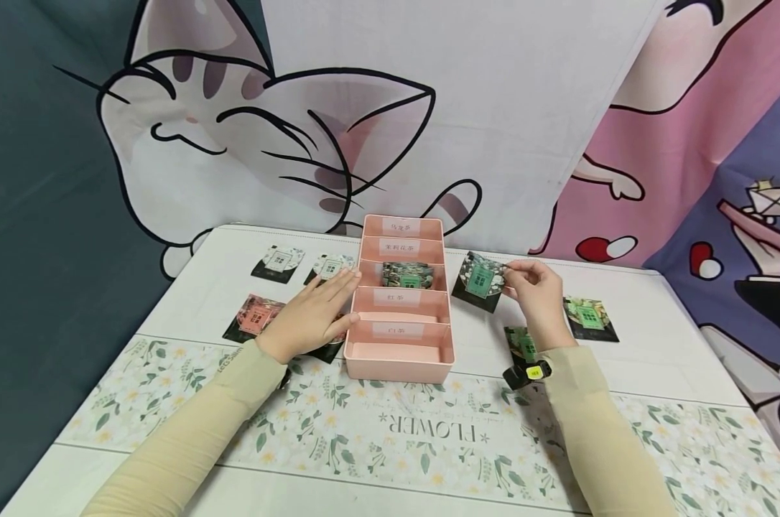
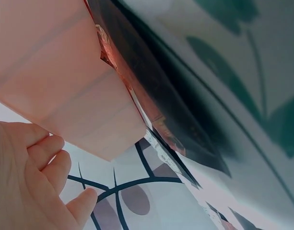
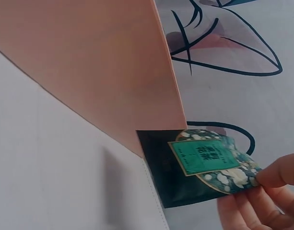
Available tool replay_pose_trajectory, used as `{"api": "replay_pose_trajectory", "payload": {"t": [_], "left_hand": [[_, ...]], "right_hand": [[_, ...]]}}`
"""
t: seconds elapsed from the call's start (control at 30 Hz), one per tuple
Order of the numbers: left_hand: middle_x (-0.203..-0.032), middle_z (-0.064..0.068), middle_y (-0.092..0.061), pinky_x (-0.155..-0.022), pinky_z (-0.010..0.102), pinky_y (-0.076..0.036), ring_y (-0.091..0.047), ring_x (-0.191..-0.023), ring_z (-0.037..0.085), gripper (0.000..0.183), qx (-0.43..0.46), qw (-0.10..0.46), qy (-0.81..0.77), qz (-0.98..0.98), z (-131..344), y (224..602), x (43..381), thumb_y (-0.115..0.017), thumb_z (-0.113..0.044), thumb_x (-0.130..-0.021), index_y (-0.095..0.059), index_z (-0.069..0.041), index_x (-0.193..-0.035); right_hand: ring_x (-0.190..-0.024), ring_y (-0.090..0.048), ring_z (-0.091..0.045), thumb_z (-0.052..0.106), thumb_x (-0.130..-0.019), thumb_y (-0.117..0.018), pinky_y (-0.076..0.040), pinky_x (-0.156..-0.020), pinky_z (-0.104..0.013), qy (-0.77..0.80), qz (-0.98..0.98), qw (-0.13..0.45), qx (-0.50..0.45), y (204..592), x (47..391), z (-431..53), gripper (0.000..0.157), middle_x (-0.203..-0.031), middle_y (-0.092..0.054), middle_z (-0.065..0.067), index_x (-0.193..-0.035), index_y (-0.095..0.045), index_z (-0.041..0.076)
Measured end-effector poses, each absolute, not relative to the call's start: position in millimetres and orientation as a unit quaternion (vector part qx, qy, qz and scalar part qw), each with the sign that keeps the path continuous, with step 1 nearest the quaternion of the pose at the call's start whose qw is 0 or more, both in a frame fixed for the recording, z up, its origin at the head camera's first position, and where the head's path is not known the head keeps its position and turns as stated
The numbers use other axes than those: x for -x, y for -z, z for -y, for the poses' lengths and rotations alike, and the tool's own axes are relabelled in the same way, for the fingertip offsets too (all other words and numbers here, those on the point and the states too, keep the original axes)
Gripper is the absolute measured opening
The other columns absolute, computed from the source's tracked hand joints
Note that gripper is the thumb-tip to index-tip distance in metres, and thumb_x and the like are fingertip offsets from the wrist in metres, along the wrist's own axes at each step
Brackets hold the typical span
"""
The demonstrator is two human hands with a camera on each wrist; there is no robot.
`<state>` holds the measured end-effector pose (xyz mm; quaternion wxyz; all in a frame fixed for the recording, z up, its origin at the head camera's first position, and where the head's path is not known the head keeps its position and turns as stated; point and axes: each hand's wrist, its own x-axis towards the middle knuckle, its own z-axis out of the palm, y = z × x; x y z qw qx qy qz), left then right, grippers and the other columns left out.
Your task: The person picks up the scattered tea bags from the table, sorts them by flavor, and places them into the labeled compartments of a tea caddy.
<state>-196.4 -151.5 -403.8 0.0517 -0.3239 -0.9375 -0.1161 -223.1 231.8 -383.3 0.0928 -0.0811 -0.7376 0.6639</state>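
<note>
Between thumb and fingers, my right hand [image 1: 540, 298] pinches the edge of a dark tea bag sachet [image 1: 482, 278] with a green label and white flowers. This sachet [image 3: 199, 165] is held up beside the right wall of a pink divided box [image 1: 399, 370]. My left hand [image 1: 315, 312] lies with fingers extended against the box's left side, seen also as a hand [image 2: 36, 172] in the left wrist view. Labelled compartments run front to back in the box. In the middle compartment sits a green-labelled sachet [image 1: 407, 276]; the two front compartments show bare floors.
Left of the box lie white-labelled sachets [image 1: 278, 263] and a red-labelled sachet [image 1: 256, 316], with another partly under my left hand. On the right are a yellow-green sachet [image 1: 590, 318] and a dark green sachet [image 1: 521, 343] partly behind my wrist. A cartoon curtain [image 1: 493, 108] hangs behind the table.
</note>
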Motion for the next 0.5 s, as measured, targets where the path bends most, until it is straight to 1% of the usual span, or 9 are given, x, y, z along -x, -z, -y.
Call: {"api": "replay_pose_trajectory", "payload": {"t": [0.17,0.33,0.5], "left_hand": [[-0.167,0.012,-0.023,-0.126,0.054,-0.012,-0.022,-0.154,0.029,0.072,0.324,0.054,0.113,0.938,151.5,403.7,196.1,-0.047,-0.045,-0.107,-0.025,-0.003,-0.161],[-0.167,0.013,-0.023,-0.125,0.055,-0.013,-0.022,-0.153,0.030,0.072,0.324,0.055,0.117,0.937,151.4,404.3,195.9,-0.048,-0.045,-0.106,-0.025,-0.003,-0.161],[-0.167,0.013,-0.023,-0.125,0.055,-0.013,-0.022,-0.153,0.030,0.072,0.325,0.057,0.118,0.937,151.8,406.3,196.7,-0.043,-0.049,-0.108,-0.024,-0.003,-0.161]], "right_hand": [[-0.082,-0.064,-0.010,0.005,-0.098,-0.062,-0.060,-0.079,-0.019,-0.656,0.737,0.131,0.095,378.7,231.0,-226.7,0.010,-0.089,-0.064,0.001,-0.107,-0.065,0.002],[-0.080,-0.062,-0.011,0.002,-0.096,-0.061,-0.060,-0.078,-0.019,-0.650,0.736,0.163,0.098,373.2,238.0,-222.0,0.010,-0.084,-0.063,0.000,-0.104,-0.066,0.004],[-0.078,-0.062,-0.011,0.001,-0.095,-0.061,-0.060,-0.078,-0.019,-0.651,0.729,0.192,0.086,363.4,243.9,-216.4,0.010,-0.082,-0.064,0.001,-0.103,-0.067,0.003]]}}
